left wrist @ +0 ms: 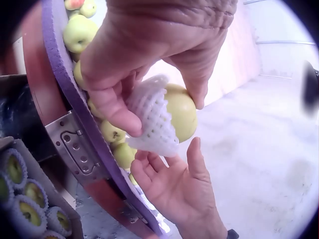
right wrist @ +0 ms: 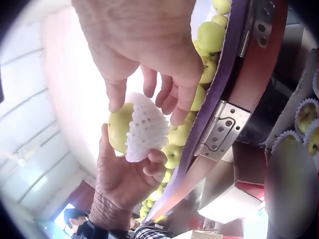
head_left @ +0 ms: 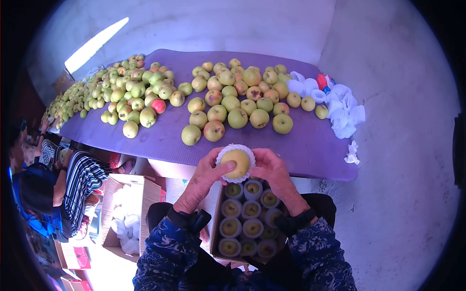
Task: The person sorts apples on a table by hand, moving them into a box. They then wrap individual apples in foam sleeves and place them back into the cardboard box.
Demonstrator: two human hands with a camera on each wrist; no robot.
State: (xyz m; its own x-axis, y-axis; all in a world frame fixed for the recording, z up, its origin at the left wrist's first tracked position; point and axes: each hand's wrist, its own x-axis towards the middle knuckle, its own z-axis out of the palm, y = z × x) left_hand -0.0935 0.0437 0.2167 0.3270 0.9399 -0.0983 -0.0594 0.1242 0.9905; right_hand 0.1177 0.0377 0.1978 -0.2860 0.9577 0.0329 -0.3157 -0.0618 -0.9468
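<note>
- Far left, a person in a striped top (head_left: 80,186) sits beside an open carton of white foam nets (head_left: 127,218) — packing material on hand and unused.
- On the purple-covered table (head_left: 310,145), two spreads of loose yellow-green apples (head_left: 233,104) lie bare; by the look of it, most of the fruit has yet to be wrapped.
- The left hand (head_left: 201,182) cups the apple in hand (head_left: 237,162) from below, thumb pressed against its foam net sleeve (head_left: 223,154).
- That apple is held in the air above the near table edge and the packing box, its sleeve drawn over roughly half the fruit in the wrist views — the wrapping step appears under way, not finished.
- The right hand (head_left: 274,172) holds the same apple from the other side, fingers curled round the fruit and net.
- Below the hands, the packing box (head_left: 216,228) shows rows of apples already sleeved (head_left: 251,209); it looks close to full, though the wrists hide part of it.
- At the table's right end, a heap of spare foam nets (head_left: 342,109) waits.
</note>
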